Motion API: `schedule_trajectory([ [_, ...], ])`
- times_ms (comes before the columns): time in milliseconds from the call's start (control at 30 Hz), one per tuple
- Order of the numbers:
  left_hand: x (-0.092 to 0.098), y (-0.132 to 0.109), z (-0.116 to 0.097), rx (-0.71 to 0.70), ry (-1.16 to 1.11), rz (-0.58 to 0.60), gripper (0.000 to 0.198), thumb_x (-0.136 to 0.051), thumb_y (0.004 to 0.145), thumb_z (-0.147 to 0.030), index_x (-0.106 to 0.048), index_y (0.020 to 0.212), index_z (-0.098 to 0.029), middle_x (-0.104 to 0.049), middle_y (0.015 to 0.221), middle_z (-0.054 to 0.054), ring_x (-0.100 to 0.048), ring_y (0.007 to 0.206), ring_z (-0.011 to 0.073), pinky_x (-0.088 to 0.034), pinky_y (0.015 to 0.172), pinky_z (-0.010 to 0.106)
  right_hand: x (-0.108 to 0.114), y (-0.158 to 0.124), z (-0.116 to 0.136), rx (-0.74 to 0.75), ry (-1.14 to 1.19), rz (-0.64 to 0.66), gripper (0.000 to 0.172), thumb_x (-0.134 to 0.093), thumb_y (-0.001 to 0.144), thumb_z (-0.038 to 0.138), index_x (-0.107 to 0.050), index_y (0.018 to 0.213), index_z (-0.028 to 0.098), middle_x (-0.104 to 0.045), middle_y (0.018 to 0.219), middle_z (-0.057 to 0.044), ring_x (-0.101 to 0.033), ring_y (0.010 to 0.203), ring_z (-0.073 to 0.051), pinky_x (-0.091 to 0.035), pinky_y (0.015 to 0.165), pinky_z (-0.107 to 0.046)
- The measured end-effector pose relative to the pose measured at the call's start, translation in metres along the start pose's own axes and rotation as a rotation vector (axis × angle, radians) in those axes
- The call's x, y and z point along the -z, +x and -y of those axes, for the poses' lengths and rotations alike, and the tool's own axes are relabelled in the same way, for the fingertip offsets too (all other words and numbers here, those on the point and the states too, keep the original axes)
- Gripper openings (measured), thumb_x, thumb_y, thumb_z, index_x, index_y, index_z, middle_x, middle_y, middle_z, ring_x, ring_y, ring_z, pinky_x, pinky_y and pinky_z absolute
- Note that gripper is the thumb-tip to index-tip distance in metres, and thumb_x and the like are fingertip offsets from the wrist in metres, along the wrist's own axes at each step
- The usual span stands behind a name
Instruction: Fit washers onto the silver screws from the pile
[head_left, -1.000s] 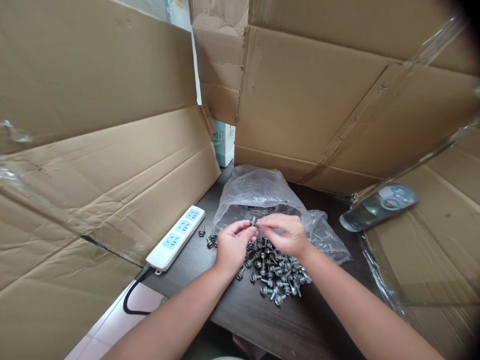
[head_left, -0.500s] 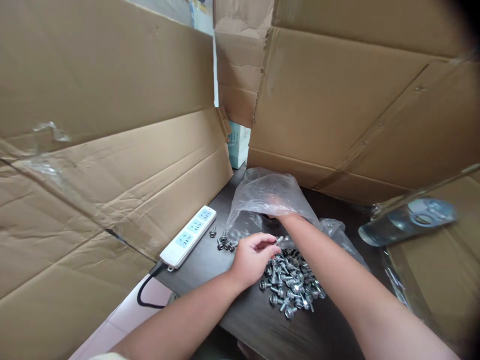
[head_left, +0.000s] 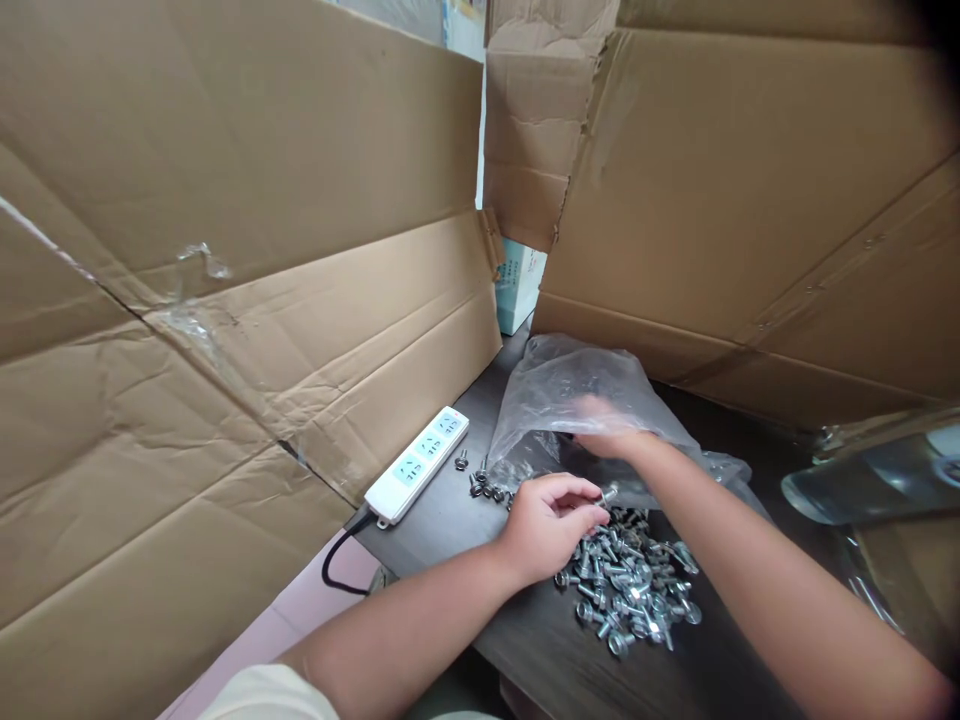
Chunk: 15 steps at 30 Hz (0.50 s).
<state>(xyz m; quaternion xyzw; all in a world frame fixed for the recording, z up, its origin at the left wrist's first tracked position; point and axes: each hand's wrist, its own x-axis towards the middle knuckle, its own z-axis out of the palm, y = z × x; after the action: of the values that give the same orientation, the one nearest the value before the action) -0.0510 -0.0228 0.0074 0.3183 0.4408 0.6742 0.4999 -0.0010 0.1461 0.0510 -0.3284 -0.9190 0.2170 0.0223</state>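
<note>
A loose cream sleeve (head_left: 266,695) stops short of the bare left hand (head_left: 547,530).

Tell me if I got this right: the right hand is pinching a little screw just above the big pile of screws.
Not quite: it is the left hand, not the right, that pinches the little screw just above the big pile of screws. The head view shows it. The right hand is over by the clear plastic bag.

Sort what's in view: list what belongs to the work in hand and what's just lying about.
In use: left hand holding a bolt; right hand in the plastic bag; pile of bolts.

Lying about: power strip; cardboard sheets; small box.
</note>
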Motion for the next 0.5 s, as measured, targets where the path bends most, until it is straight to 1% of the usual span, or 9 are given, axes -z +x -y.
schedule_trajectory([
  [33,0.0,0.0,-0.001,-0.011,-0.005,0.014,0.015,-0.078,0.063,-0.019,-0.072,0.075,-0.012,-0.066,0.074,0.003,-0.063,0.057,0.0105,-0.053,0.057,0.023,0.004,-0.013,-0.001,-0.006,0.031,0.031,0.014,-0.056,0.093,0.017,-0.066,0.086,0.012,-0.067,0.075,-0.005,-0.066,0.068,-0.015,-0.056,0.069,-0.03],
  [67,0.001,-0.001,-0.003,-0.022,-0.01,0.029,0.015,-0.078,0.063,-0.02,-0.072,0.075,-0.012,-0.066,0.078,0.003,-0.063,0.057,0.0104,-0.054,0.057,0.024,0.008,-0.029,-0.003,-0.01,0.073,0.039,0.018,-0.05,0.095,0.015,-0.066,0.09,0.013,-0.068,0.074,-0.005,-0.067,0.067,-0.015,-0.056,0.069,-0.029],
  [133,0.002,-0.002,-0.006,-0.039,-0.013,0.064,0.015,-0.079,0.064,-0.021,-0.073,0.075,-0.012,-0.066,0.083,0.004,-0.063,0.059,0.0102,-0.055,0.058,0.024,0.014,-0.068,-0.007,0.003,0.188,0.052,0.02,-0.045,0.096,0.017,-0.064,0.101,0.015,-0.069,0.083,-0.005,-0.068,0.068,-0.014,-0.056,0.068,-0.027],
  [167,0.002,-0.002,-0.007,-0.041,-0.01,0.083,0.016,-0.079,0.065,-0.022,-0.074,0.076,-0.012,-0.066,0.085,0.005,-0.063,0.06,0.0104,-0.055,0.057,0.024,0.014,-0.089,-0.009,0.035,0.355,0.024,0.019,-0.046,0.096,0.021,-0.063,0.101,0.014,-0.069,0.085,-0.006,-0.068,0.069,-0.015,-0.056,0.069,-0.028],
  [200,0.003,-0.002,-0.008,-0.039,-0.005,0.104,0.016,-0.08,0.065,-0.022,-0.074,0.076,-0.012,-0.066,0.085,0.005,-0.063,0.061,0.0107,-0.055,0.057,0.024,0.012,-0.109,-0.012,0.045,0.499,-0.01,0.02,-0.048,0.096,0.027,-0.063,0.101,0.015,-0.068,0.084,-0.005,-0.068,0.069,-0.016,-0.056,0.069,-0.029],
  [267,0.003,-0.001,-0.009,-0.022,0.013,0.148,0.017,-0.08,0.066,-0.024,-0.074,0.077,-0.012,-0.066,0.086,0.005,-0.064,0.061,0.0113,-0.056,0.057,0.024,0.001,-0.145,-0.014,-0.005,0.701,-0.091,0.022,-0.05,0.096,0.035,-0.062,0.102,0.017,-0.067,0.079,-0.004,-0.068,0.072,-0.017,-0.056,0.071,-0.029],
  [333,0.001,0.0,-0.008,0.01,0.041,0.193,0.017,-0.079,0.068,-0.025,-0.075,0.079,-0.013,-0.066,0.086,0.005,-0.064,0.061,0.0114,-0.056,0.057,0.024,-0.018,-0.171,-0.015,-0.112,0.854,-0.209,0.024,-0.054,0.094,0.039,-0.061,0.103,0.017,-0.067,0.076,-0.003,-0.067,0.069,-0.016,-0.055,0.068,-0.029],
  [400,-0.003,0.001,-0.006,0.054,0.079,0.242,0.016,-0.079,0.07,-0.025,-0.075,0.08,-0.013,-0.066,0.084,0.004,-0.066,0.062,0.0122,-0.056,0.057,0.023,-0.038,-0.185,-0.015,-0.179,0.965,-0.368,0.026,-0.058,0.091,0.041,-0.061,0.103,0.017,-0.066,0.07,-0.002,-0.065,0.063,-0.015,-0.055,0.064,-0.028],
  [500,-0.013,0.003,-0.005,0.114,0.144,0.297,0.013,-0.077,0.073,-0.023,-0.075,0.081,-0.013,-0.066,0.077,0.003,-0.064,0.059,0.0102,-0.054,0.056,0.02,-0.057,-0.192,-0.02,-0.15,1.111,-0.449,0.025,-0.063,0.089,0.038,-0.063,0.1,0.017,-0.065,0.069,-0.002,-0.065,0.062,-0.015,-0.055,0.064,-0.029],
])
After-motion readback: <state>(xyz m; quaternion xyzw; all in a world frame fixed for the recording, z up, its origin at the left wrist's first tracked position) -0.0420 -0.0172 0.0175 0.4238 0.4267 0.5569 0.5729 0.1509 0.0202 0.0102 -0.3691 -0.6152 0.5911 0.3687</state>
